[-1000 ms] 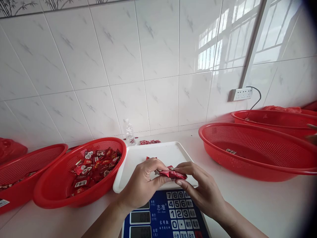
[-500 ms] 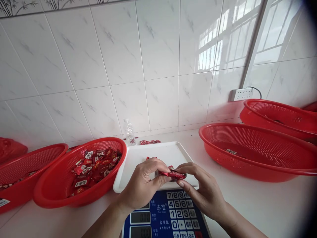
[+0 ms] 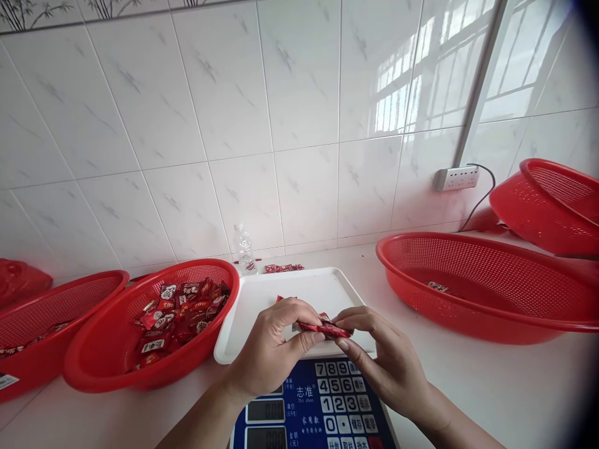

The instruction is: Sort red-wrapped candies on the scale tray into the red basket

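Both my hands pinch one small red snack packet (image 3: 326, 328) above the front part of a white tray (image 3: 299, 288). My left hand (image 3: 271, 343) grips its left end between thumb and fingers. At its right end, my right hand (image 3: 386, 352) has thumb and fingertips closed on it. Behind my fingers a bit of red wrapper (image 3: 279, 298) shows on the tray, mostly hidden. The tray sits on a digital scale (image 3: 306, 405) with a blue keypad panel, partly covered by my left hand.
Left of the tray is a red basket (image 3: 93, 368) holding many red packets, with another red basket (image 3: 105, 287) beyond it. A red basket (image 3: 421, 305) stands at right, with a tilted one (image 3: 519, 199) behind. A clear bottle (image 3: 244, 249) and red packets (image 3: 284, 268) lie near the wall.
The far right red basket has been lifted and tilted, moving right and up, so the power strip's cable now shows. My hands and the packet have barely moved.
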{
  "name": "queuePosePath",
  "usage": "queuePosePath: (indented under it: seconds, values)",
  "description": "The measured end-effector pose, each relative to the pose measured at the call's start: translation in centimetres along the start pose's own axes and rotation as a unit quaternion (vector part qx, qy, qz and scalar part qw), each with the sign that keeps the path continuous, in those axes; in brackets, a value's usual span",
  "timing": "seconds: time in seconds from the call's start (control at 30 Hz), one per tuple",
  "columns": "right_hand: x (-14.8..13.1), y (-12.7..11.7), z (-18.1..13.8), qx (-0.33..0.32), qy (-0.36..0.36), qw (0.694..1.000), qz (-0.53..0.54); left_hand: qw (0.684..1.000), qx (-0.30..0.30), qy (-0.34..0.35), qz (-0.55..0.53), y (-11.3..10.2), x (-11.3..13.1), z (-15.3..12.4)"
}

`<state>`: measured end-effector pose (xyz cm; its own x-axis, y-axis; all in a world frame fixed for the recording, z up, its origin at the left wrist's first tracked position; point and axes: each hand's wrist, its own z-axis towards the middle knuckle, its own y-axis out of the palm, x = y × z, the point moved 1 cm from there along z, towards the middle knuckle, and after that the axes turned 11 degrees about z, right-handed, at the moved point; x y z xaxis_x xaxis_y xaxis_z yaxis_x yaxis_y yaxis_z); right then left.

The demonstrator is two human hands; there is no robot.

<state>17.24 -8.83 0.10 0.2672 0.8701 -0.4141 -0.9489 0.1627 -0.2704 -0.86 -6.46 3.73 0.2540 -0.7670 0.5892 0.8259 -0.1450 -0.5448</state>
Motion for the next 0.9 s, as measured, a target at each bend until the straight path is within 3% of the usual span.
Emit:
queuePosePath:
  seconds: [0.23,0.47,0.9]
  values:
    - [-0.16,0.07,0.09,-0.005,-0.005,1.0,0.009,1.0,0.003,0.009,0.009,0.13,-0.08,0.0]
    - [0.24,-0.04,-0.23,0.048,0.031,0.996,0.065,0.999,0.018,-0.018,-0.033,0.11,-0.28,-0.05]
    - [-0.12,-0.16,0.34,0.0,0.019,1.0,0.016,1.0,0.01,0.004,-0.005,0.28,-0.03,-0.16]
